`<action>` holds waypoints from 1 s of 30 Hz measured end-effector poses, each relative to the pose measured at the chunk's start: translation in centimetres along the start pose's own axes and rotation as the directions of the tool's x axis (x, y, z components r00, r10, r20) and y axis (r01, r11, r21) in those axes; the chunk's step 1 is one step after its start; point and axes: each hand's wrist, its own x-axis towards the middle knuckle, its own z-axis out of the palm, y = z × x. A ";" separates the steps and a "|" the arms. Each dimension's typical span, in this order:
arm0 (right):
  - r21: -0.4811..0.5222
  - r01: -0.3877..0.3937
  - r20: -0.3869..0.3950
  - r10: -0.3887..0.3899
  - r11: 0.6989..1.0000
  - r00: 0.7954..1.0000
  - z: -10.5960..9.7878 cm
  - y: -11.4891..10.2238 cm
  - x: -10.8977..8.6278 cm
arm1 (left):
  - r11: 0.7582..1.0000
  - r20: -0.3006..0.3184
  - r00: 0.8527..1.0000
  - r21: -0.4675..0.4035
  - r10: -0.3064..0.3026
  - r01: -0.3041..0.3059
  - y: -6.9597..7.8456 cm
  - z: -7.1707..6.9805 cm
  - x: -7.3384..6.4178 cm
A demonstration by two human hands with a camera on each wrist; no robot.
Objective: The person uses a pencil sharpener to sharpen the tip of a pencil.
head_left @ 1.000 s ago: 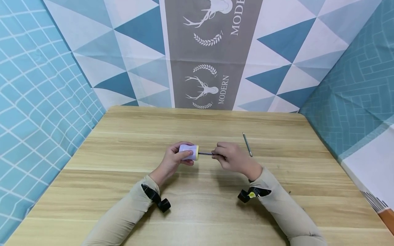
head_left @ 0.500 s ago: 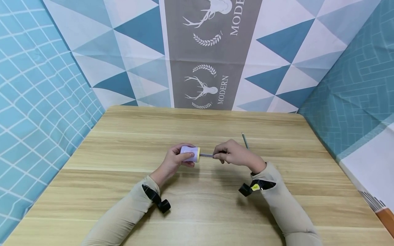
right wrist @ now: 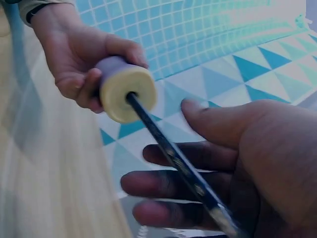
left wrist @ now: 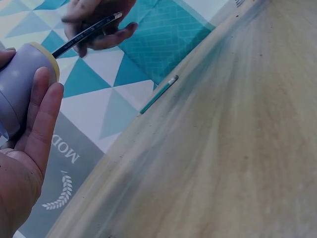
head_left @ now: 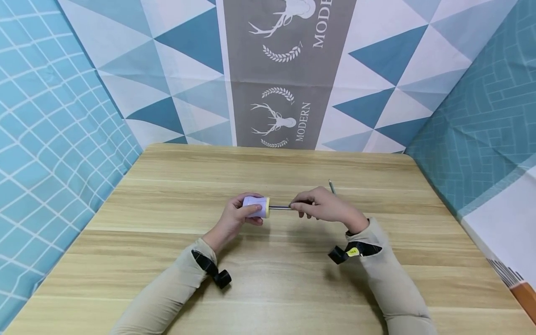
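Observation:
My left hand (head_left: 233, 217) grips a lilac pencil sharpener (head_left: 256, 202) with a pale yellow end, its thumb across the side. A dark pencil (right wrist: 171, 151) is stuck into the hole in that yellow end and points toward my right hand (head_left: 328, 205). Seen from the right wrist, the thumb and fingers (right wrist: 143, 183) of the right hand are spread apart around the pencil's outer part, without pinching it. In the left wrist view the pencil's free end (left wrist: 118, 16) shows in front of the right hand. The pencil's tip is hidden inside the sharpener.
A second pencil, greenish (left wrist: 158, 94), lies on the wooden table (head_left: 188, 172) behind the right hand, partly covered by it in the head view. Patterned cloth (head_left: 276, 74) hangs behind the table and along both sides. Black wrist cameras sit on both forearms.
The right hand has turned at the wrist and shifted slightly right and back, its fingers loosening from the pencil. It now covers more of the second pencil. The left hand holds nearly still.

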 end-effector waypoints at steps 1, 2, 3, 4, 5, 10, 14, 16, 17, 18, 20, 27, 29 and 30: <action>-0.021 0.009 -0.029 -0.010 1.000 1.000 -0.2 -0.1 -0.3 | 1.000 0.001 1.000 -0.004 0.003 -0.003 0.1 -0.1 0.0; -0.038 0.022 -0.059 -0.024 0.999 0.998 -0.5 -0.1 -0.5 | 1.000 0.003 1.000 -0.007 0.004 -0.004 0.2 -0.1 0.1; -0.057 0.037 -0.089 -0.042 0.998 0.995 -0.7 -0.2 -0.8 | 1.000 0.004 1.000 -0.010 0.005 -0.005 0.2 -0.2 0.1; -0.079 0.053 -0.122 -0.063 0.995 0.991 -0.9 -0.2 -1.1 | 1.000 0.006 1.000 -0.014 0.005 -0.005 0.3 -0.2 0.1; -0.100 0.073 -0.151 -0.087 0.992 0.985 -1.1 -0.3 -1.4 | 1.000 0.007 1.000 -0.017 0.004 -0.004 0.3 -0.2 0.1; -0.181 0.212 -0.228 -0.251 0.960 0.941 -1.1 -0.2 -2.0 | 1.000 0.013 1.000 -0.024 0.017 -0.017 0.5 -0.3 0.2; -0.239 0.308 -0.237 -0.363 0.921 0.901 -0.2 0.5 -1.6 | 0.999 0.019 0.999 -0.028 0.026 -0.025 0.5 -0.2 0.2; -0.264 0.326 -0.242 -0.389 0.908 0.889 0.3 0.7 -1.3 | 0.999 0.021 0.999 -0.028 0.029 -0.028 0.5 -0.2 0.2; -0.274 0.331 -0.245 -0.398 0.903 0.884 0.5 0.8 -1.2 | 0.999 0.022 0.999 -0.026 0.030 -0.029 0.5 -0.2 0.2; -0.284 0.334 -0.247 -0.405 0.899 0.880 0.7 0.9 -1.1 | 0.999 0.022 0.999 -0.026 0.030 -0.029 0.5 -0.3 0.2; -0.295 0.342 -0.254 -0.418 0.892 0.872 0.9 1.1 -0.9 | 0.999 0.022 0.999 -0.023 0.030 -0.030 0.5 -0.3 0.2; -0.272 0.363 -0.237 -0.428 0.891 0.872 1.1 1.2 -0.8 | 1.000 0.022 1.000 -0.017 0.021 -0.020 0.4 -0.3 0.2; -0.264 0.353 -0.221 -0.412 0.898 0.884 1.0 1.2 -0.9 | 1.000 0.020 1.000 -0.019 0.018 -0.017 0.4 -0.3 0.2; -0.258 0.344 -0.215 -0.400 0.903 0.891 1.0 1.1 -0.9 | 1.000 0.019 1.000 -0.019 0.018 -0.017 0.3 -0.3 0.2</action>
